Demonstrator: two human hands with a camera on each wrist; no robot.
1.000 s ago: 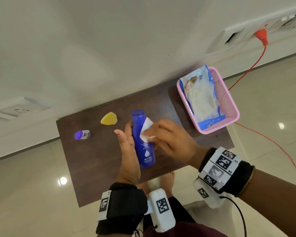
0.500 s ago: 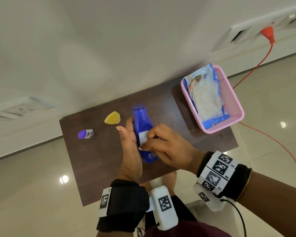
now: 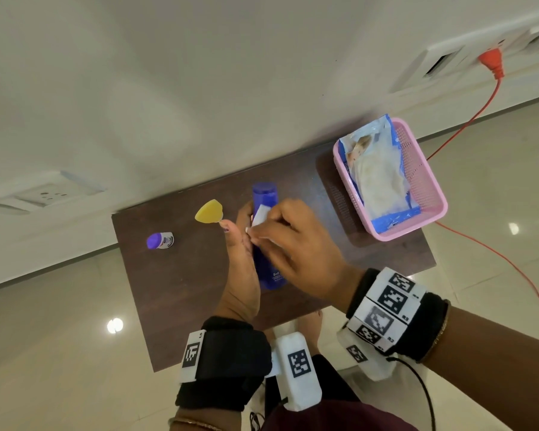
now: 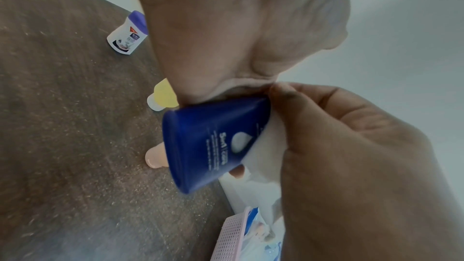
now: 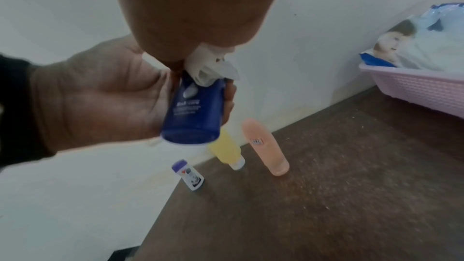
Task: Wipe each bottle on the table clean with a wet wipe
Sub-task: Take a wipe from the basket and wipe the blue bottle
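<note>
Above the dark wooden tabletop (image 3: 181, 293), the left hand (image 3: 241, 269) holds the blue bottle (image 3: 266, 262) off the surface, its fingers curled behind the body and its palm along the side. The right hand (image 3: 296, 253) pinches a folded white wet wipe (image 3: 260, 214) and presses it against the bottle's upper part, just below the cap. On the tabletop behind the hands stand three more bottles: a small white one with a purple cap (image 5: 188, 175) at the left, a yellow one (image 5: 227, 151) standing on its white cap near the wall, and a peach one (image 5: 266, 146) just beside it. At the right end of the tabletop sits a pink basket (image 3: 417, 225) holding an open blue pack of wet wipes (image 3: 377, 172). An orange cable (image 3: 467, 122) runs from a wall socket down behind the basket.
</note>
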